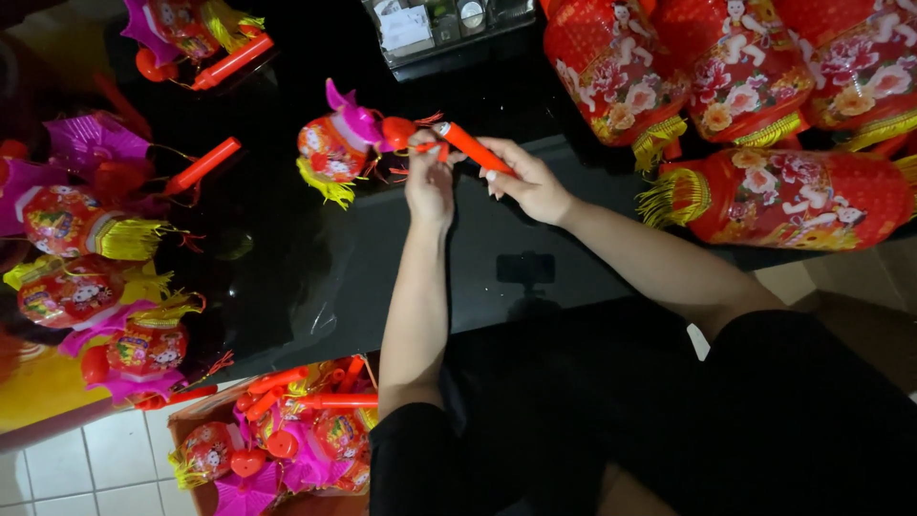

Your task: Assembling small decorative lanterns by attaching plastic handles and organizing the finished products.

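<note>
A small red lantern (334, 148) with a pink top, a red heart and a yellow tassel lies on the glossy black table (287, 258). My left hand (430, 182) pinches the thin red cord beside the lantern's heart. My right hand (525, 182) grips an orange-red handle stick (473, 148), which points toward the lantern. Both hands work close together just right of the lantern.
Several finished small lanterns (86, 277) lie along the table's left side, with loose orange sticks (202, 164). Large red floral lanterns (783, 196) crowd the upper right. A cardboard box (277, 444) of small lanterns stands on the tiled floor below. A clear plastic box (435, 29) sits at the far edge.
</note>
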